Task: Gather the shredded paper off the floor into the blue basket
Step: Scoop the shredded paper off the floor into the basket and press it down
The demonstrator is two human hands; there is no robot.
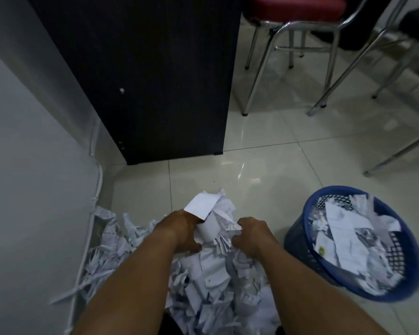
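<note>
A heap of white shredded paper (211, 284) lies on the tiled floor in front of me, reaching left to the wall. My left hand (182, 232) and my right hand (252, 235) hold a bunch of paper (215, 216) between them above the heap, fingers curled into it. The blue basket (298, 240) stands on the floor to the right, tilted toward me, partly filled with torn paper (348, 233).
A dark cabinet (155, 81) stands straight ahead against the grey wall (29, 165). Chrome chair legs (259, 76) and a red seat (298, 6) are at the back right. Bare glossy tiles (264, 170) lie between cabinet, heap and basket.
</note>
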